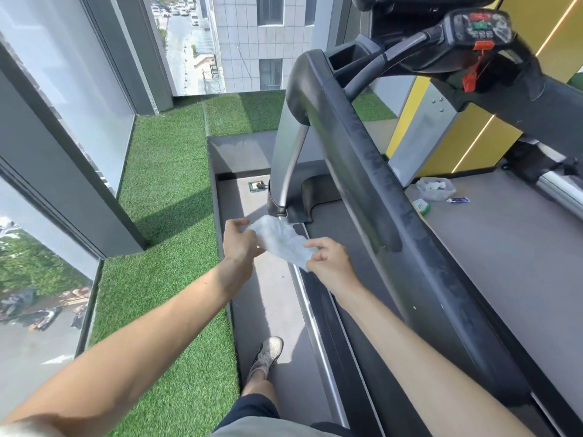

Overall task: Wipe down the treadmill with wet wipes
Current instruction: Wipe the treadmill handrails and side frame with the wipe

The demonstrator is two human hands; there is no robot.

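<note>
The treadmill (344, 342) is standing beside a floor-to-ceiling window (63, 89), and its long dark handrail (372, 171) is showing dusty grey streaks. The wet wipe (280, 241) is hanging in the air to the left of that rail, touching no part of the machine. The left hand (238, 241) is pinching one edge of it and the right hand (328, 263) is pinching the opposite edge, so the sheet is stretching open between them. Trouble is likely waiting here: a thin, damp sheet pulled too hard could be tearing, a loose pinch could be dropping it onto the gritty floor, and a dripping wipe near the console (482, 26) could be wetting the buttons. The person is standing on a grey platform bordered by artificial grass (170, 184), with a plastic bag (435, 188) and a small tube (458, 200) lying beyond the rail.
</note>
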